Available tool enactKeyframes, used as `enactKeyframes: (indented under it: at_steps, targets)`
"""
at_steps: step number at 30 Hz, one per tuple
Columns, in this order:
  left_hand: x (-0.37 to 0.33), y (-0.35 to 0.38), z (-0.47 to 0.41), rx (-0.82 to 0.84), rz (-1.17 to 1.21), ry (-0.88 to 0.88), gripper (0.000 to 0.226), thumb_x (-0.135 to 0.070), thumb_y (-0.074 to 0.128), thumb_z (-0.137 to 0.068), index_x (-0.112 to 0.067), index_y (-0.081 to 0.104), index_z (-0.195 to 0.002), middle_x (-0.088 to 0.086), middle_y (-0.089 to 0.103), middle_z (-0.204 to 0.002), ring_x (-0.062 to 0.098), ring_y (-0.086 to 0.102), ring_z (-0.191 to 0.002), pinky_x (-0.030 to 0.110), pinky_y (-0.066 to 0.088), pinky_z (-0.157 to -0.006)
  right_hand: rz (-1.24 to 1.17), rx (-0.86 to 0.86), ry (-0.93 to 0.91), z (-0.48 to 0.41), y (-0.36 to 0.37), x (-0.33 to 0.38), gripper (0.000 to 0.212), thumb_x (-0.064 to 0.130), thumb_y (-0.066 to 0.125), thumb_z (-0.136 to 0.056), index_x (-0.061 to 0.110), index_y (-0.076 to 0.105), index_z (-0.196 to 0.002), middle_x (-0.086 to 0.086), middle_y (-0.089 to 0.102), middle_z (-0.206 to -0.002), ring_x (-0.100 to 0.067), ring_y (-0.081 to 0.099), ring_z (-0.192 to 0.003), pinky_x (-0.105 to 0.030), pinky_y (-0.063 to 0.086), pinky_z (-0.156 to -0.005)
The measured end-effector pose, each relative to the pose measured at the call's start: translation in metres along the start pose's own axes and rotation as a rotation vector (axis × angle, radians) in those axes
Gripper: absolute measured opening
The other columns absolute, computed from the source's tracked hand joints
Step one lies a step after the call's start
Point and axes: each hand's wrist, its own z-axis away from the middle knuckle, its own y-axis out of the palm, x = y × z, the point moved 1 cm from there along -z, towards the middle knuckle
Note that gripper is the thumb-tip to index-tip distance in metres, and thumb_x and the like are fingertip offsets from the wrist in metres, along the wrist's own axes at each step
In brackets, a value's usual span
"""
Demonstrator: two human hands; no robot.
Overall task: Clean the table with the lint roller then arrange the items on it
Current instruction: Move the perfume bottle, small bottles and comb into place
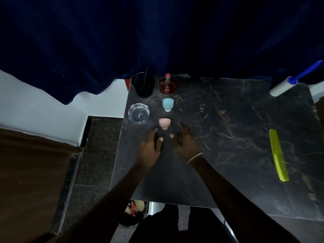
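Both my hands are out over the dark marble table (228, 120), holding nothing. My left hand (150, 146) sits just short of the pink cup (164, 123), a bit to its left, with the fingers loose. My right hand (184, 142) sits just short of it and to its right, fingers loosely bent, a bracelet (194, 157) on the wrist. Neither hand seems to touch the pink cup.

The blue cup (168, 104) is just beyond the pink cup, and the perfume bottle (167, 85) stands farther along the same line. The glass ashtray (138, 112) is left of the pink cup. The black cup (142, 85), with a dark stick in it, is beyond and left.

The lint roller (294, 81) lies well right of and beyond the pink cup, its blue handle pointing away. The yellow-green comb (279, 155) lies flat, well right. A dark blue curtain (157, 41) hangs beyond it all.
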Motion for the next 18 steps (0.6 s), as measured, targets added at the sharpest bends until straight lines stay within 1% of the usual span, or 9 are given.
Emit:
enactKeyframes:
  at_steps: [2, 4, 6, 8, 12, 15, 18]
  targets:
    - [0.0, 0.002, 0.017, -0.012, -0.159, 0.141, 0.049, -0.043, 0.045, -0.104, -0.018, 0.047, -0.146, 0.009, 0.054, -0.148, 0.029, 0.059, -0.13, 0.043, 0.051, -0.107, 0.221, -0.043, -0.094, 0.021, -0.008, -0.005, 0.058, 0.045, 0.059, -0.093, 0.014, 0.05, -0.141, -0.012, 0.051, -0.148, -0.032, 0.047, -0.139, -0.05, 0.043, -0.109]
    - [0.0, 0.008, 0.031, -0.018, -0.333, 0.277, 0.052, -0.041, 0.046, -0.105, -0.015, 0.05, -0.149, 0.014, 0.042, -0.161, 0.032, 0.045, -0.146, 0.047, 0.043, -0.117, 0.401, -0.047, -0.146, 0.042, -0.015, -0.012, 0.064, 0.054, 0.046, -0.095, 0.016, 0.046, -0.147, -0.008, 0.044, -0.156, -0.029, 0.038, -0.147, -0.047, 0.039, -0.11]
    - [-0.006, 0.016, 0.044, 0.018, -0.442, 0.37, 0.054, -0.042, 0.044, -0.107, -0.015, 0.047, -0.153, 0.014, 0.032, -0.167, 0.032, 0.033, -0.154, 0.05, 0.038, -0.12, 0.481, -0.051, -0.187, 0.062, -0.022, -0.025, 0.065, 0.057, 0.04, -0.096, 0.019, 0.044, -0.149, -0.005, 0.036, -0.161, -0.029, 0.031, -0.151, -0.045, 0.037, -0.108]
    - [-0.017, 0.025, 0.053, 0.076, -0.493, 0.413, 0.056, -0.045, 0.037, -0.108, -0.018, 0.042, -0.157, 0.013, 0.026, -0.17, 0.031, 0.027, -0.157, 0.05, 0.036, -0.121, 0.506, -0.038, -0.19, 0.079, -0.031, -0.041, 0.064, 0.056, 0.041, -0.097, 0.019, 0.042, -0.15, -0.005, 0.032, -0.163, -0.029, 0.027, -0.152, -0.046, 0.036, -0.108]
    - [-0.049, 0.046, 0.058, 0.166, -0.538, 0.42, 0.059, -0.047, 0.036, -0.107, -0.019, 0.04, -0.158, 0.012, 0.027, -0.169, 0.032, 0.031, -0.155, 0.051, 0.038, -0.119, 0.52, -0.019, -0.095, 0.1, -0.058, -0.074, 0.066, 0.057, 0.038, -0.097, 0.017, 0.041, -0.15, -0.006, 0.032, -0.163, -0.029, 0.025, -0.153, -0.047, 0.039, -0.109]
    - [-0.078, 0.066, 0.054, 0.221, -0.543, 0.438, 0.06, -0.048, 0.037, -0.106, -0.019, 0.039, -0.158, 0.011, 0.03, -0.168, 0.031, 0.034, -0.153, 0.049, 0.04, -0.119, 0.514, -0.051, -0.013, 0.108, -0.089, -0.095, 0.068, 0.059, 0.035, -0.097, 0.016, 0.042, -0.15, -0.008, 0.036, -0.161, -0.03, 0.032, -0.15, -0.046, 0.041, -0.105]
    - [-0.11, 0.091, 0.047, 0.252, -0.544, 0.478, 0.06, -0.049, 0.039, -0.105, -0.019, 0.04, -0.157, 0.01, 0.035, -0.166, 0.029, 0.037, -0.152, 0.046, 0.042, -0.118, 0.473, -0.116, 0.093, 0.109, -0.124, -0.117, 0.067, 0.056, 0.041, -0.095, 0.014, 0.047, -0.146, -0.01, 0.043, -0.156, -0.031, 0.039, -0.146, -0.047, 0.044, -0.103]
